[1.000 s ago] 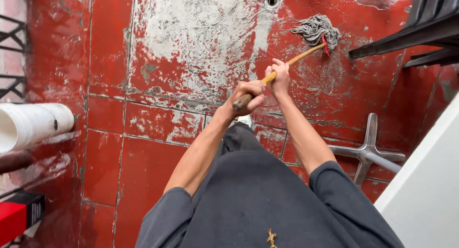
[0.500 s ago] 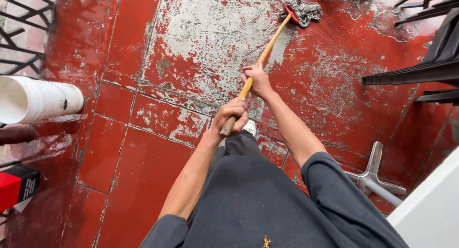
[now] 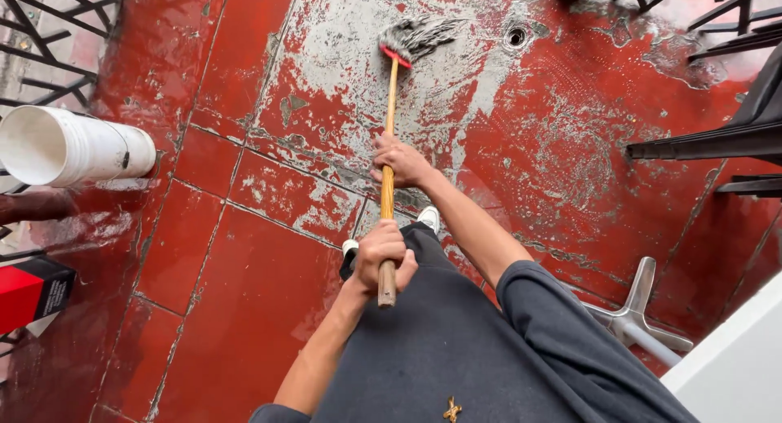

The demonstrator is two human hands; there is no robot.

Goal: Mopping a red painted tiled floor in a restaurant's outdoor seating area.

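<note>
I hold a mop with a wooden handle [image 3: 391,97] and a grey string head [image 3: 417,35] on a red clamp. The head rests on the wet, worn red tile floor [image 3: 244,252], just left of a small round drain [image 3: 516,37]. My left hand [image 3: 381,254] grips the near end of the handle in front of my dark shirt. Farther up the handle, my right hand [image 3: 399,161] is wrapped around the shaft. White shoe tips [image 3: 428,218] show below my hands.
A white bucket [image 3: 69,146] stands at the left by a black metal railing [image 3: 49,56]. A red and black box [image 3: 32,291] sits at the lower left. Dark metal furniture [image 3: 717,138] is at the right, with a silver chair base [image 3: 635,313] and a white surface [image 3: 733,374] below it.
The mop head has swept left across the floor, from the right side past the drain. The handle now points almost straight ahead.
</note>
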